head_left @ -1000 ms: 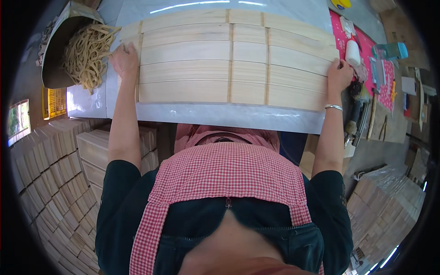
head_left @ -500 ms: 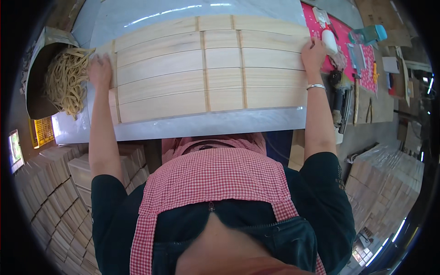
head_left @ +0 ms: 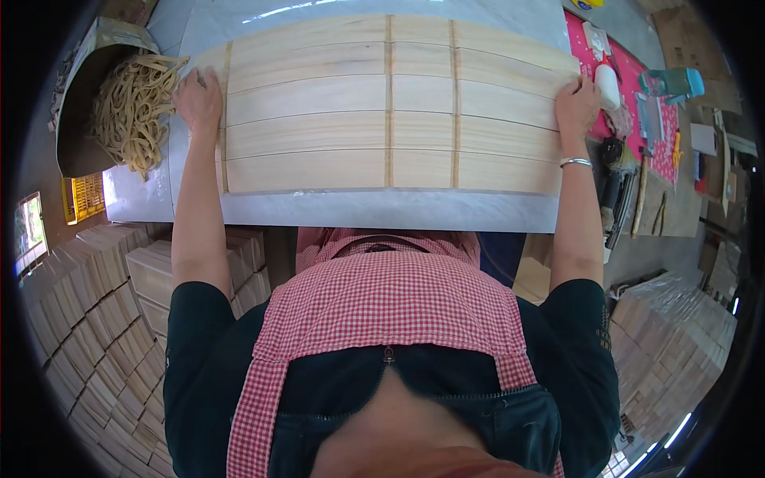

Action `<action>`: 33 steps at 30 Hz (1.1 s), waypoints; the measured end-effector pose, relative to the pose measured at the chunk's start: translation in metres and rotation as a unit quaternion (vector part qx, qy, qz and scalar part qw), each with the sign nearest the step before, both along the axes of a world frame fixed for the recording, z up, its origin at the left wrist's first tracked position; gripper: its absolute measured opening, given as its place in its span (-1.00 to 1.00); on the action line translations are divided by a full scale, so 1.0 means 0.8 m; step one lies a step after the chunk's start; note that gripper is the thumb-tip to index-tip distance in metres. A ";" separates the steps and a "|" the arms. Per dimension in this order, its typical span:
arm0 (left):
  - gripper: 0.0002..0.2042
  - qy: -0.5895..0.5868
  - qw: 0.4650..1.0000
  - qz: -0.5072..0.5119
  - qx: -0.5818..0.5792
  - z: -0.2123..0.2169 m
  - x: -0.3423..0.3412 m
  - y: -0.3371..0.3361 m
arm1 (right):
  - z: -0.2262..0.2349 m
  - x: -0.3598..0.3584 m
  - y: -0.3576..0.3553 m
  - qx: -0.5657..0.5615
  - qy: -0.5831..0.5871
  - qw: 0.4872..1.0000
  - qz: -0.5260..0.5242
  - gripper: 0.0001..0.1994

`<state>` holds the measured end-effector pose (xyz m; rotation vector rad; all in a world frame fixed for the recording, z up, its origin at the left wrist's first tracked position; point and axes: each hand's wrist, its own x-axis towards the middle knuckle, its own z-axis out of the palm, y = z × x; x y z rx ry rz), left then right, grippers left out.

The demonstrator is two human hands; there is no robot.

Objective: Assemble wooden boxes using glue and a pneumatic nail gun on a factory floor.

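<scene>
Several pale wooden boards (head_left: 311, 131) lie side by side across the table, their long edges touching. Narrow tan strips run crosswise over them in near-straight lines; whether these are grooves or bands I cannot tell. My left hand (head_left: 199, 102) holds the boards at their left end, fingers bent around the farther ones. At the opposite end, my right hand (head_left: 577, 105), with a silver bangle on its wrist, is closed against the board ends with curled fingers. Part of each hand's fingertips is hidden. Close to my left hand, a heap of tan flat loops (head_left: 137, 111) spills from an open box (head_left: 76, 143).
A white bottle with a red tip (head_left: 607, 86) stands on a pink sheet (head_left: 586, 52) beyond my right hand. Farther right is a teal-lidded container (head_left: 673, 83). Stacked wooden pieces (head_left: 88, 319) fill the lower left; a plastic-wrapped stack (head_left: 673, 334) stands lower right.
The whole view has shifted, placing the table farther right and higher. The boards' crosswise strips line up better than before. Both hands stay at the board ends; the left is no longer blurred.
</scene>
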<state>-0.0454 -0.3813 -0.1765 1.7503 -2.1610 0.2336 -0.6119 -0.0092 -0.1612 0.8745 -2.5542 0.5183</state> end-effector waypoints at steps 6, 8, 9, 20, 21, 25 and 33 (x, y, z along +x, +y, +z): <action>-0.54 0.013 0.999 -0.022 -0.041 -0.004 -0.003 0.003 | 0.005 0.009 0.000 0.025 0.042 0.999 -0.004 -0.76; -0.55 0.003 1.000 -0.022 0.004 -0.003 -0.006 -0.003 | -0.003 0.001 0.007 0.018 0.064 0.998 0.015 -0.80; -0.55 0.010 0.999 -0.032 0.006 -0.006 -0.001 -0.005 | 0.000 0.003 0.007 0.020 0.071 0.997 0.005 -0.80; -0.52 -0.076 0.997 0.028 -0.009 0.012 -0.016 0.015 | 0.017 0.001 0.035 -0.070 0.103 0.992 0.031 -0.85; -0.52 -0.097 0.994 0.039 0.020 0.016 -0.018 0.019 | 0.024 0.002 0.048 -0.091 0.109 0.989 0.045 -0.84; -0.57 -0.015 0.994 -0.071 -0.078 0.012 -0.022 0.051 | 0.060 0.022 0.149 -0.052 0.130 0.989 -0.037 -0.64; -0.40 0.058 0.897 -0.438 0.000 0.057 -0.275 0.215 | 0.045 0.037 0.272 0.081 -0.076 0.982 -0.153 -0.57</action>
